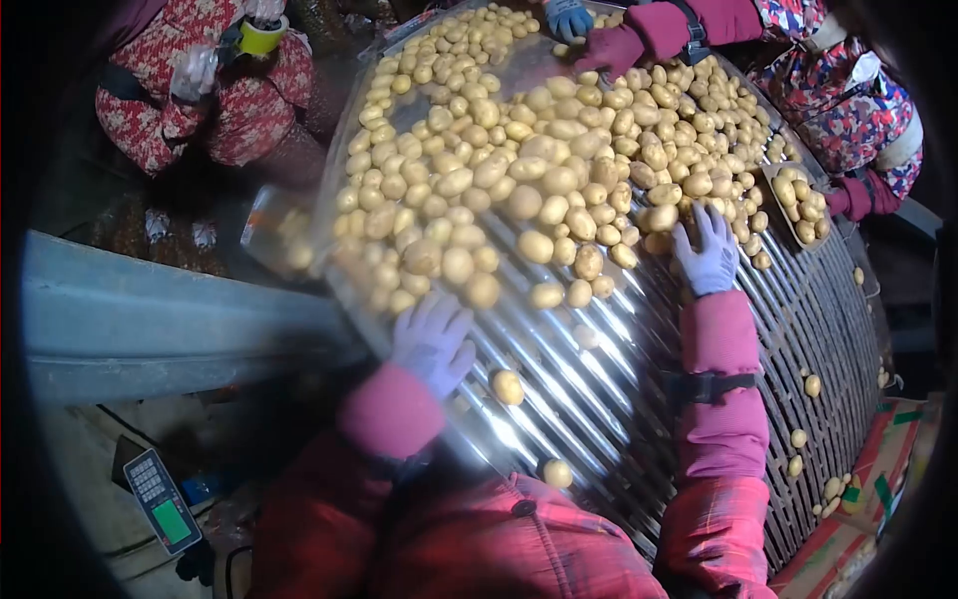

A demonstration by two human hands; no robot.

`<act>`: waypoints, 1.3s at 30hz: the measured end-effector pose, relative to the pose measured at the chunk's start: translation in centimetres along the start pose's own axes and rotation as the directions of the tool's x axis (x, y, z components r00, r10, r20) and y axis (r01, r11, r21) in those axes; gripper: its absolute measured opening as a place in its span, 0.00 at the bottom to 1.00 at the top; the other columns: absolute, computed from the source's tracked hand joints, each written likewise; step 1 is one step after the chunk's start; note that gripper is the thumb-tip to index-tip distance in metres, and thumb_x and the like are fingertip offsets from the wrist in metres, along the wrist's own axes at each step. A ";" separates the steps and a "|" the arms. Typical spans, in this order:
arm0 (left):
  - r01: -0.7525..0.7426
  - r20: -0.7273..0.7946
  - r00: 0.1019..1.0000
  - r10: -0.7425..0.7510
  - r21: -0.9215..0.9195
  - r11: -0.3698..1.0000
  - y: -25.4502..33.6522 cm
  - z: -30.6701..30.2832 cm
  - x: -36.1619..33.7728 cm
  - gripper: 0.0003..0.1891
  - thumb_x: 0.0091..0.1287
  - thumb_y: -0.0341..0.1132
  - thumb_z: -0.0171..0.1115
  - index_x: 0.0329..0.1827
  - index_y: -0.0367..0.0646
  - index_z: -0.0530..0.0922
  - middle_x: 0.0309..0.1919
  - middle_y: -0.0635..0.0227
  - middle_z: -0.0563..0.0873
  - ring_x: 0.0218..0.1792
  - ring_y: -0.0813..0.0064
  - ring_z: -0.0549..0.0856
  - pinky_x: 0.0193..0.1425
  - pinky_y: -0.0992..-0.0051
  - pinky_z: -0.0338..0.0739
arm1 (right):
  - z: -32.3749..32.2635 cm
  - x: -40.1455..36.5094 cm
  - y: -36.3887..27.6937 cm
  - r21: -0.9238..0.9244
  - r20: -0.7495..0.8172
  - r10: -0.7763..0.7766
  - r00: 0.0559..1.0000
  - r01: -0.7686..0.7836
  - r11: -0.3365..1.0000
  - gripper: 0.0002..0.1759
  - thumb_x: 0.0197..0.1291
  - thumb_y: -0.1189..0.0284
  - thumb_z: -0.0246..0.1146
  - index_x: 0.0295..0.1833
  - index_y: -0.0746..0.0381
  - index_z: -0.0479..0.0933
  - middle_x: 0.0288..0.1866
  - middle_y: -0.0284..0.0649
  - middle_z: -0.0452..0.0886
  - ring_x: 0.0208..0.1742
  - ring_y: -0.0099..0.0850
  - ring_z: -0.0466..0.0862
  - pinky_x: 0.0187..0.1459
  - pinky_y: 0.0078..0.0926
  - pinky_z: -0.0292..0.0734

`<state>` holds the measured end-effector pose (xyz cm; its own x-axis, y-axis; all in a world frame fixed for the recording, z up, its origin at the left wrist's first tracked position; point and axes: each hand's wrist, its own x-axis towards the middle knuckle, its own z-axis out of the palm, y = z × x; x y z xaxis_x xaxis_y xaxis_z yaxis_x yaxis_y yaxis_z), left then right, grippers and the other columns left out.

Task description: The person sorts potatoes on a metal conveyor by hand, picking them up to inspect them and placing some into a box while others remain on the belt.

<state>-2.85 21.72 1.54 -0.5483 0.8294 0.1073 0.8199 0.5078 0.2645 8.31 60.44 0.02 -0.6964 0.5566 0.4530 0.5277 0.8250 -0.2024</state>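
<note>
Potatoes (pixel 489 170) lie in a broad heap on a slatted metal table (pixel 599 399). My left hand (pixel 433 342), in a pale lavender glove, rests at the near left edge of the heap with its fingers spread, touching or just beside the nearest potatoes. My right hand (pixel 708 252), gloved alike, lies at the near right side of the heap, fingers apart and pointing away from me, against potatoes. Neither hand is closed round anything. A few single potatoes (pixel 507 387) sit on the bars between my arms.
A co-worker's hand (pixel 611 52) reaches into the far side of the heap; another person (pixel 205 80) is at the upper left. Potatoes fill a small tray (pixel 798 205) at the right. A scale display (pixel 163 501) is at lower left, cardboard boxes (pixel 878 469) at lower right.
</note>
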 end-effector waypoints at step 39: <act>0.379 0.601 0.752 -0.271 -0.731 -0.568 -1.5 -2.7 -1.8 0.21 0.70 0.50 0.48 0.58 0.48 0.74 0.46 0.64 0.83 0.47 0.60 0.81 0.47 0.63 0.78 | 1.0 5.7 -19.4 0.757 0.629 -0.188 0.755 -0.649 -0.071 0.18 0.53 0.70 0.65 0.50 0.62 0.74 0.41 0.36 0.80 0.38 0.28 0.81 0.39 0.25 0.77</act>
<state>-3.54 18.79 3.54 -0.5357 0.6258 -0.5669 -0.7938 -0.1443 0.5909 -6.37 47.75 5.63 -0.9304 0.3268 -0.1662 0.0459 -0.3458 -0.9372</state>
